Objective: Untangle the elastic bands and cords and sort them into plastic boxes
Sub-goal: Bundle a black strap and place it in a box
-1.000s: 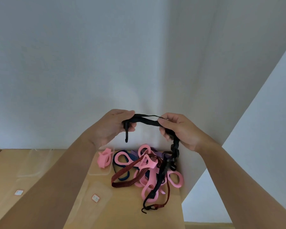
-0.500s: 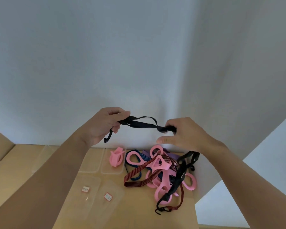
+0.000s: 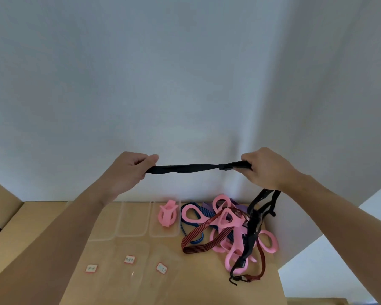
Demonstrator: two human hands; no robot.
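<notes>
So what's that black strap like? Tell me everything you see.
The black strap is flat and looks like woven elastic. It is stretched taut and level between the left hand and right hand, which both grip it. A small buckle-like piece sits near the right hand. More black strap hangs below that hand into the pile.
</notes>
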